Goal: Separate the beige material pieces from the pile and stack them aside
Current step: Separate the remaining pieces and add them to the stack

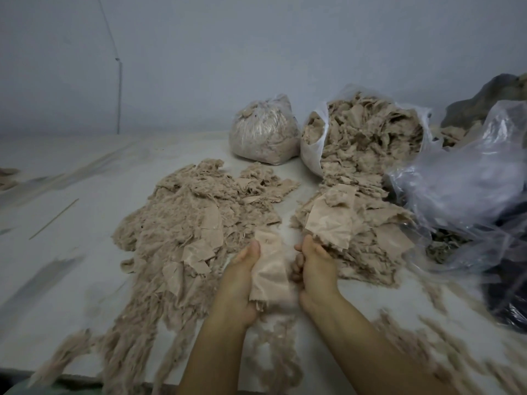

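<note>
Mid-sort | left hand (242, 276) grips piece (269, 269) | right hand (315, 269) clutches scraps | pile (356, 223) mostly unsorted, we judge

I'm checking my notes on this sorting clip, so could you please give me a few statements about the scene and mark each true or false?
1. The left hand holds a beige piece. True.
2. The open bag is empty. False: it is full of beige scraps.
3. The tied bag stands left of the open bag. True.
4. The right hand rests flat on bare table. False: it grips scraps at the right pile.
</note>
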